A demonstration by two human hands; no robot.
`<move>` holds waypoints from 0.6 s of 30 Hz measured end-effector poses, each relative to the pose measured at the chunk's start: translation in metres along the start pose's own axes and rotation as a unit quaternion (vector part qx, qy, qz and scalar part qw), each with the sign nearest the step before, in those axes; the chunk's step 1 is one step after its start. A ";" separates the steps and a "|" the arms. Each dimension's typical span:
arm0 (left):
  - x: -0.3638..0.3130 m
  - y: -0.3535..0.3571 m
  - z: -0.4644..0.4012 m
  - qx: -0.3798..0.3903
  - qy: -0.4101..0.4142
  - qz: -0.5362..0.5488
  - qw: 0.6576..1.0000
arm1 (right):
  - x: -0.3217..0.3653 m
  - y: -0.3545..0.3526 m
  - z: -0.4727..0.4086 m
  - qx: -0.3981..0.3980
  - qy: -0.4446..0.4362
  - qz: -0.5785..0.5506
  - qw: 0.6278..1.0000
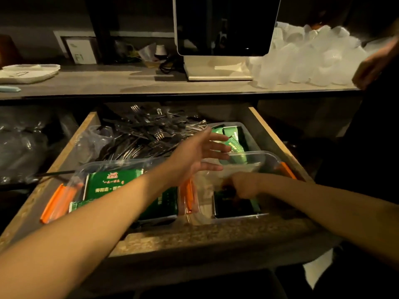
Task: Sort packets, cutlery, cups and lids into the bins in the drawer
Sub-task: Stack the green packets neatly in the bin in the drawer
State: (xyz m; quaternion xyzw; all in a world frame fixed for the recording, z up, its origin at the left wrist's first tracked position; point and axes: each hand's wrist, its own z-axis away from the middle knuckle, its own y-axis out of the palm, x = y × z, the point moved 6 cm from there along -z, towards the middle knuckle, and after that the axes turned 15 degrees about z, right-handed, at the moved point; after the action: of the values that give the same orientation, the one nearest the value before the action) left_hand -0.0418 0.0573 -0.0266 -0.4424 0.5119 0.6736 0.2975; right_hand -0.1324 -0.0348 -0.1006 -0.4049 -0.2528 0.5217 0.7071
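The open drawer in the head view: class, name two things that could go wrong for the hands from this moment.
1. The left hand hangs open just beside the loose pile of forks; a prong could jab it.
2. The right hand digs into the right clear bin in dim light, so what it grips is hard to see and a packet may be missorted.

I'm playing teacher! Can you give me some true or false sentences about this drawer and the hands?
1. The drawer is open. True.
2. The left hand is a fist. False: its fingers are spread.
3. Forks are piled at the back. True.
4. The packets in the bin are red. False: they are green.
5. Clear cups sit on the counter. True.
6. The right hand is up on the counter. False: it reaches into a bin.
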 end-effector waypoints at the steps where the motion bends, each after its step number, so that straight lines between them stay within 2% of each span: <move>1: 0.001 -0.002 0.001 0.012 0.000 0.007 1.000 | 0.000 0.004 -0.001 0.004 0.001 -0.006 1.000; 6: -0.006 -0.004 0.005 0.034 0.015 0.042 0.998 | 0.000 0.004 0.002 -0.011 -0.029 -0.026 0.999; 8: -0.011 -0.009 0.006 -0.002 0.047 0.034 0.998 | -0.004 -0.010 0.006 -0.047 -0.055 -0.052 0.996; 10: -0.019 -0.014 0.006 -0.045 0.104 0.011 0.994 | -0.014 -0.028 0.013 -0.096 -0.065 -0.153 0.981; 12: -0.026 -0.017 0.008 -0.073 0.157 0.001 0.985 | -0.025 -0.045 0.026 -0.147 -0.065 -0.336 0.928; 14: -0.028 -0.017 0.009 -0.084 0.174 0.007 0.981 | -0.031 -0.059 0.039 -0.218 -0.071 -0.493 0.839; 16: -0.022 -0.011 0.006 -0.054 0.147 0.018 0.988 | -0.031 -0.069 0.047 -0.282 -0.081 -0.578 0.761; 18: -0.008 -0.003 0.004 -0.014 0.087 0.023 0.996 | -0.022 -0.072 0.047 -0.292 -0.092 -0.629 0.715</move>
State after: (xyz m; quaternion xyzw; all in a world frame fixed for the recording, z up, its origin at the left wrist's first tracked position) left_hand -0.0370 0.0620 -0.0201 -0.4918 0.5366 0.6461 0.2299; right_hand -0.1384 -0.0502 -0.0134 -0.2891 -0.6523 -0.1082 0.6922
